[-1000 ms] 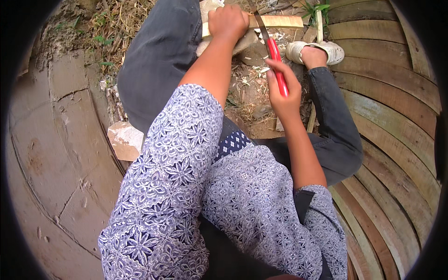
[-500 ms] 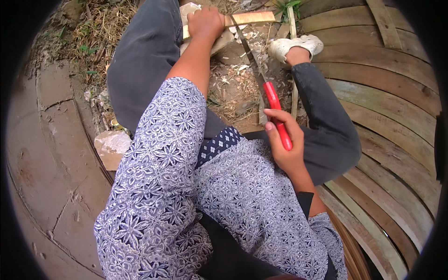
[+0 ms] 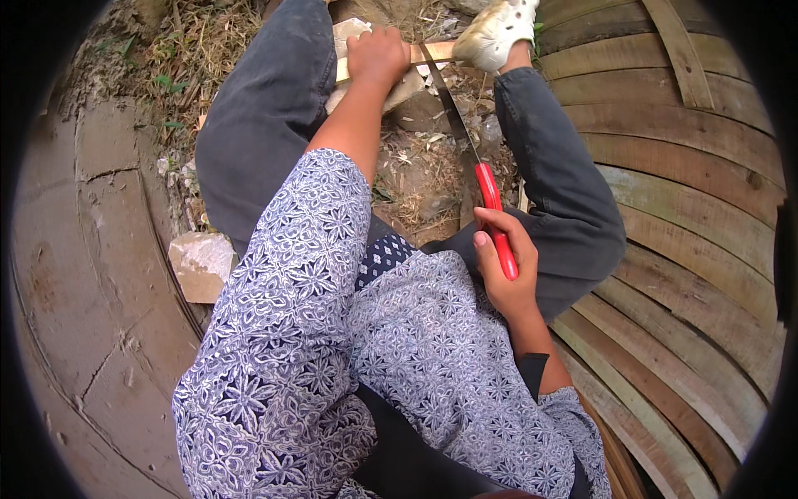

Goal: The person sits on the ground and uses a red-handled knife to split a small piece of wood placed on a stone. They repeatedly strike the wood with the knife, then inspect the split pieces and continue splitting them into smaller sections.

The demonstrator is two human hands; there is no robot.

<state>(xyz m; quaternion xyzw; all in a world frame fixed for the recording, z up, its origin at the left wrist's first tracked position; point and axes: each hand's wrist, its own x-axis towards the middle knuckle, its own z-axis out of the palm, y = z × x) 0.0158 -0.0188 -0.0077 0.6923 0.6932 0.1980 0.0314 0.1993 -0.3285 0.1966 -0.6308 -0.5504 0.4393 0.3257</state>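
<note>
My left hand (image 3: 378, 56) is closed over a pale strip of wood (image 3: 434, 52), pressing it down near the stones at the top of the view. Just right of those fingers, the thin blade of a handsaw (image 3: 453, 112) crosses the strip. My right hand (image 3: 504, 258) is wrapped round the saw's red handle (image 3: 489, 185), close to my right thigh. A white clog (image 3: 497, 35) on my right foot rests on or against the strip's right end; the exact contact is hard to see.
Wooden slats (image 3: 665, 166) line the right side, with a narrow batten (image 3: 680, 54) across them. A cracked concrete slab (image 3: 100, 274) lies at the left, a broken block (image 3: 202, 264) beside my left thigh. Wood shavings and dirt (image 3: 411, 170) cover the ground between my legs.
My right foot has moved up and left onto the strip's right end, my knee shifting with it. The saw and my right hand have shifted slightly downward. My left hand keeps its grip.
</note>
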